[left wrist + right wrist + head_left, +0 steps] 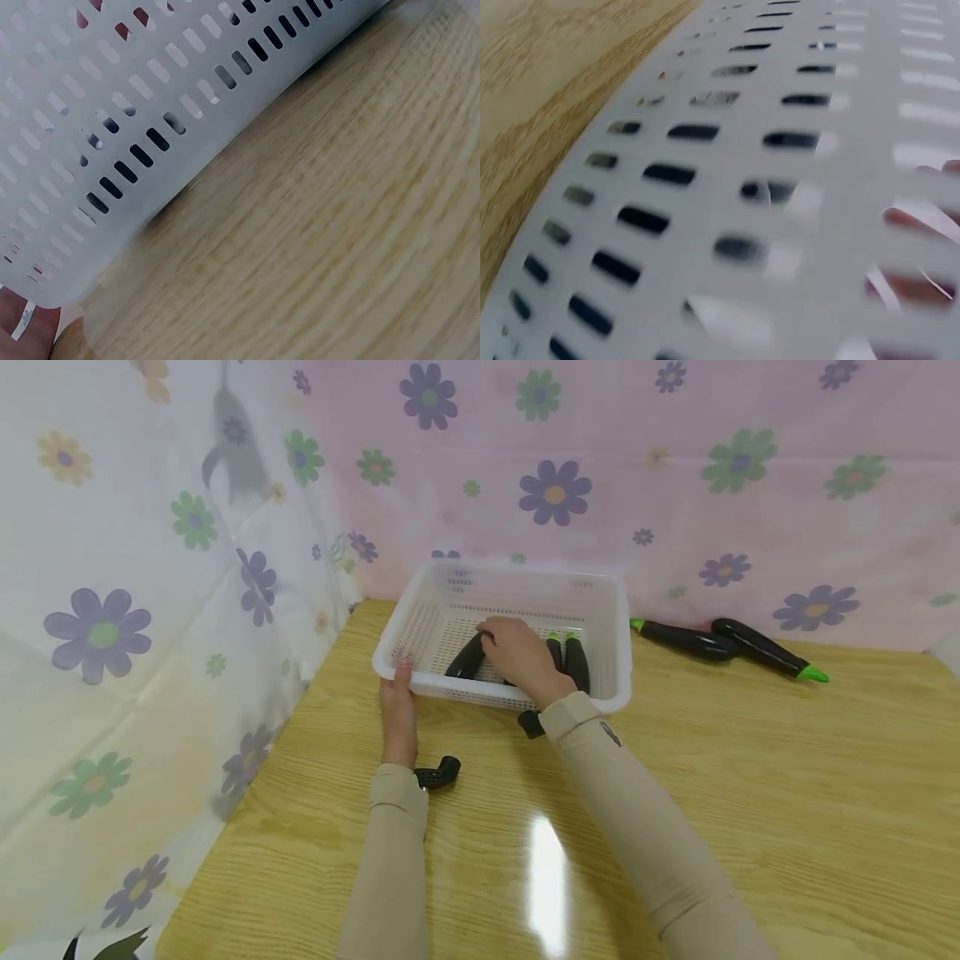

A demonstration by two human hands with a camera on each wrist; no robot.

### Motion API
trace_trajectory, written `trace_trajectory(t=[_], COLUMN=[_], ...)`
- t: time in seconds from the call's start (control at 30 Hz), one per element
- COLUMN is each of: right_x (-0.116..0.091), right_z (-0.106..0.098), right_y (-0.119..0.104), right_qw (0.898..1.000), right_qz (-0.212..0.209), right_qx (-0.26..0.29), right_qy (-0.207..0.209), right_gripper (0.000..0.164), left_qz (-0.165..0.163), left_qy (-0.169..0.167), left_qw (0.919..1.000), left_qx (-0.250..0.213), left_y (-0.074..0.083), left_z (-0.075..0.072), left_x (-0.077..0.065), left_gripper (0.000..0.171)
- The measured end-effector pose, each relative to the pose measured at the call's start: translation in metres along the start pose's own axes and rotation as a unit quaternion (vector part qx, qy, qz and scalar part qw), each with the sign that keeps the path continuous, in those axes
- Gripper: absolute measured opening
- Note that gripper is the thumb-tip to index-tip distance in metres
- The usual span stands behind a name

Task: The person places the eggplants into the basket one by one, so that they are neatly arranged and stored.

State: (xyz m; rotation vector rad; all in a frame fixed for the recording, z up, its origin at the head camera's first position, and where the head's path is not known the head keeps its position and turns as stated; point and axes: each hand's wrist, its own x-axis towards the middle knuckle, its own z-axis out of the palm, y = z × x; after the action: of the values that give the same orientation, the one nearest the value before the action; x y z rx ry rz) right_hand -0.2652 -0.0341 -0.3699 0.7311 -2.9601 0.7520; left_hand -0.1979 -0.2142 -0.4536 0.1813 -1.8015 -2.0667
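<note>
A white slotted plastic basket (480, 687) stands on the table near the patterned wall. My left hand (399, 714) holds its front left corner, thumb over the rim; in the left wrist view, part of that hand (30, 326) shows at the basket's lower corner. Reaching over the front rim, my right hand (521, 656) grips the upper end of a dark eggplant (467, 658) that lies slanted inside. Two more eggplants with green stems (577, 664) lie at the basket's right side, partly behind the forearm. Through the slots (667, 174) in the right wrist view, dark shapes and fingers show.
Right of the basket, two eggplants (690, 641) (761, 647) lie end to end on the wooden table (750, 760). Flowered cloth (480, 510) hangs behind and along the left. A black wrist device (438, 774) sits at the left cuff.
</note>
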Motion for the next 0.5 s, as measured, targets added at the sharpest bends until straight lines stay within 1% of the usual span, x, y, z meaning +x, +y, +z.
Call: trace_trajectory(t=[0.13,0.23,0.37,0.5], right_x=[-0.006,-0.013,-0.021,-0.029], right_z=[-0.003,-0.007,-0.015,-0.022], right_y=[0.005,0.010,0.014,0.017], right_qw=[1.000,1.000,0.999,0.998], right_qz=[0.001,0.002,-0.007,-0.019], right_qx=[0.000,0.012,0.026,0.024], right_qy=[0.010,0.020,0.044,0.059], right_gripper=[0.032,0.032,0.032,0.032], left_qz=[-0.010,-0.014,-0.009,-0.010], left_qy=[0.011,0.016,0.016,0.015], left_qw=[0.9999,0.9998,0.9998,0.9998], left_qx=[0.001,0.001,0.004,0.005], left_y=[-0.002,-0.002,0.000,0.003], left_z=[-0.001,-0.001,0.000,0.001], left_x=[-0.003,-0.005,-0.003,-0.001], left_gripper=[0.055,0.054,0.054,0.053])
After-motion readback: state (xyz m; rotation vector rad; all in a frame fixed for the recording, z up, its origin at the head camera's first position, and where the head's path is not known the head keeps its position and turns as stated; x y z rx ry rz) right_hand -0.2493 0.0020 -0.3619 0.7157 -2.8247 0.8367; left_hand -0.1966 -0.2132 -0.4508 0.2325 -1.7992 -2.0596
